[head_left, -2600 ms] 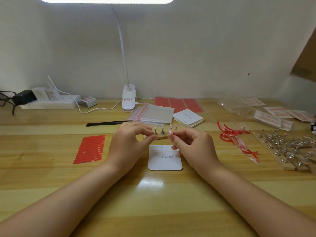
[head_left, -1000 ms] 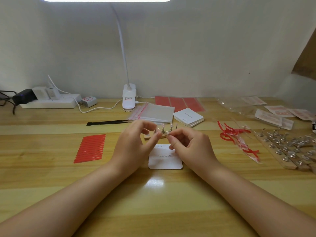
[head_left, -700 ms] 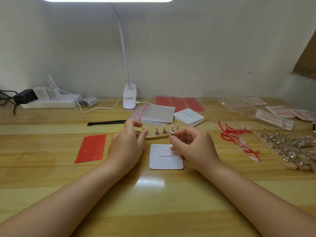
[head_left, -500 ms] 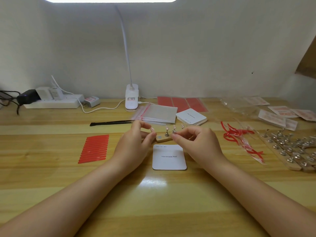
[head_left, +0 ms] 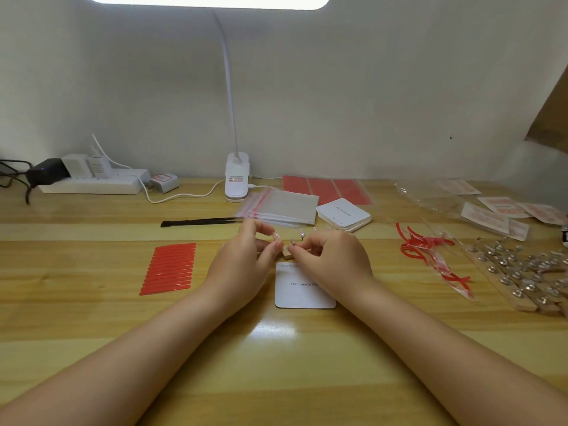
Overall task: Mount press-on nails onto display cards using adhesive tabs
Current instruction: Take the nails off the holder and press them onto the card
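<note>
While both hands hover over white display card (head_left: 302,290) on surface (head_left: 92,318), my right hand (head_left: 330,259) pinches small nail stand (head_left: 293,241); left hand (head_left: 246,262) curled, fingertips at wooden strip (head_left: 287,256), grip unclear. Red adhesive tabs (head_left: 170,269) lie left.

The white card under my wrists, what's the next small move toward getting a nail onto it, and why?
Probably bring the right hand down to the white card. Its fingers pinch something small, likely a nail, just above the wooden holder, and the card lies bare right below, with no nail showing on it. The left hand seems to steady the holder.
</note>
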A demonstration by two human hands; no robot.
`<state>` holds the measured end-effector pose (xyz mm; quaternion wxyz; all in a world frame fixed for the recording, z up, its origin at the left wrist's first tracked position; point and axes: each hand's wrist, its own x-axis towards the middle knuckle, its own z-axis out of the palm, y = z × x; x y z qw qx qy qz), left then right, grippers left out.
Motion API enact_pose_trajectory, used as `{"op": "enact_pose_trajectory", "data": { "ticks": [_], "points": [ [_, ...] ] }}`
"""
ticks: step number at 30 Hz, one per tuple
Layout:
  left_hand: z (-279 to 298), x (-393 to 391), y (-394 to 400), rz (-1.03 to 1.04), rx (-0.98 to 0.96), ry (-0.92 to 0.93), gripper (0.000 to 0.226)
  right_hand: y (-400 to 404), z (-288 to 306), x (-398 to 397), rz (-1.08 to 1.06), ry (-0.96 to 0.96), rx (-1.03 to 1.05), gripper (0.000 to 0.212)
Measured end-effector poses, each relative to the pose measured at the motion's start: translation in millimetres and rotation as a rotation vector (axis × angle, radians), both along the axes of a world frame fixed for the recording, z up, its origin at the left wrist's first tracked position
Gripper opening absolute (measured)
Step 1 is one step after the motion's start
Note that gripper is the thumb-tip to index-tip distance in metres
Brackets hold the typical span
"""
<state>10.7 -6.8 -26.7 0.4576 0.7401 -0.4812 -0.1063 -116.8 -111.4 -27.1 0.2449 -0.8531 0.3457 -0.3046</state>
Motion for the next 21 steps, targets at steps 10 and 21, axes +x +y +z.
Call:
{"op": "enact_pose_trajectory", "data": {
  "ticks": [10, 21],
  "points": [
    [0.1, -1.4, 0.0, 0.006, 0.013, -0.038, 0.012, -3.0, -2.4, 6.6, -0.010, 0.071, -0.060, 0.024],
    [1.4, -1.6, 0.6, -0.004, 0.017, -0.031, 0.011, 2.6, -2.4, 3.4, -0.029, 0.062, -0.079, 0.020]
  ]
}}
